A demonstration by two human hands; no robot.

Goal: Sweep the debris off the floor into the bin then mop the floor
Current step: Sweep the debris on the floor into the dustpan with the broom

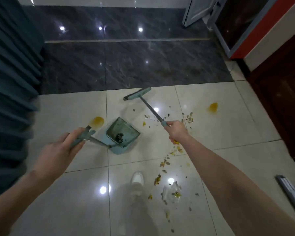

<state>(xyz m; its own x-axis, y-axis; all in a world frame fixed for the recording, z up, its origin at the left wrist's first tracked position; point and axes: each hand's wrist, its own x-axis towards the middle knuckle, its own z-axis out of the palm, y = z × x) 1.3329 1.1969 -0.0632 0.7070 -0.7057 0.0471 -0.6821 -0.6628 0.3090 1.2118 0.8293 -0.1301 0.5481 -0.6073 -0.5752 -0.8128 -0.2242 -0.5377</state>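
My right hand (pixel 176 131) grips the grey handle of a pale green broom (pixel 138 95), whose head rests on the white tile near the dark floor's edge. My left hand (pixel 65 147) holds the top of the long handle of a pale green dustpan (pixel 122 135), which stands on the floor between my hands with a small dark object inside. Seed shells and yellow scraps of debris (pixel 163 163) lie scattered to the right of the dustpan and down toward my white shoe (pixel 137 178). Two orange-yellow spill stains (pixel 97 121) (pixel 213 107) mark the tiles.
A blue-grey curtain (pixel 12 82) hangs along the left. Dark marble floor (pixel 126 65) lies ahead. A dark wooden cabinet (pixel 283 99) and a red-framed glass door stand on the right. A flat grey mop head (pixel 291 189) lies at the right edge. A clear plastic wrapper (pixel 170 193) sits among the debris.
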